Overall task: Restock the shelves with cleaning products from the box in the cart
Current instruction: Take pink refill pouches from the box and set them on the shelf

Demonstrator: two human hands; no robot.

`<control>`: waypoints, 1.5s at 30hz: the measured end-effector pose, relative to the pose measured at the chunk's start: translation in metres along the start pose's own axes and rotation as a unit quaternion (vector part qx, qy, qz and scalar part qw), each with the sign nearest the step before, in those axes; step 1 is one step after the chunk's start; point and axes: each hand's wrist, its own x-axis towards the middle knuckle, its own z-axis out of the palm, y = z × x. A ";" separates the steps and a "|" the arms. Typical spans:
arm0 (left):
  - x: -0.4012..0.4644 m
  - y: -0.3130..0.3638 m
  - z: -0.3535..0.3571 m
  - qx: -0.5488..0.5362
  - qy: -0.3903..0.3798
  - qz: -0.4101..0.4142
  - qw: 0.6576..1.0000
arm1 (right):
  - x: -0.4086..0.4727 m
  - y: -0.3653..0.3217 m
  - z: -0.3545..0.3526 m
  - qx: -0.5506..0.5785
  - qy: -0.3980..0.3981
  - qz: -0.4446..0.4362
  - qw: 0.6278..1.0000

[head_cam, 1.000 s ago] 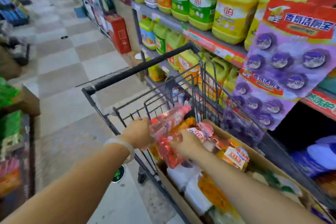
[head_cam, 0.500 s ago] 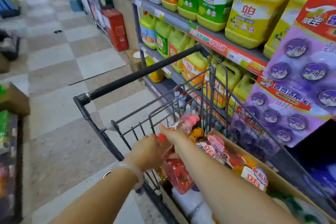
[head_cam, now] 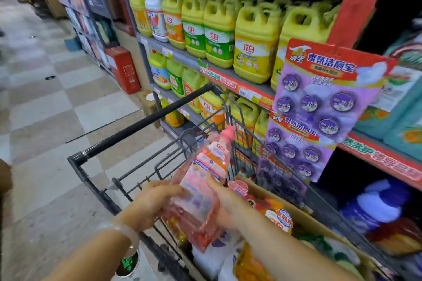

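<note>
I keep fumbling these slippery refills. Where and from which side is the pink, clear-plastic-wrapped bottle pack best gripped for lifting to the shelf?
Judging by its pose, grip the pink, clear-plastic-wrapped bottle pack on the wide lower body, one hand at each flank, as the left hand and right hand do now. The narrow capped neck points up and away toward the shelves; it looks too slim and the wrap too loose to hold securely.

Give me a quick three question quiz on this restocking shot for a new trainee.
1. True or false: both hands grip the pink bottle pack.
2. The purple hanging cards are on which side of the cart? A. its right B. its left
3. Fill in: the jugs on the upper shelf are mostly ____ coloured.

Key: 1 true: left hand, right hand. 2 A. 3 yellow.
</note>
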 end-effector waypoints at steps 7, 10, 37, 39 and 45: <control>-0.072 0.066 0.098 -0.021 -0.190 0.134 0.972 | -0.151 -0.065 -0.037 -0.113 0.039 -0.289 0.950; -0.115 0.097 0.156 0.018 -0.267 0.200 0.943 | -0.233 -0.085 -0.059 -0.161 0.066 -0.380 0.908; -0.480 0.197 0.681 0.032 -0.581 0.444 0.681 | -0.851 -0.100 -0.289 -0.225 0.432 -0.607 0.628; -0.484 0.216 0.708 0.027 -0.570 0.428 0.701 | -0.865 -0.118 -0.299 -0.204 0.432 -0.611 0.631; -0.476 0.250 0.770 0.015 -0.529 0.435 0.729 | -0.882 -0.172 -0.341 -0.173 0.455 -0.616 0.619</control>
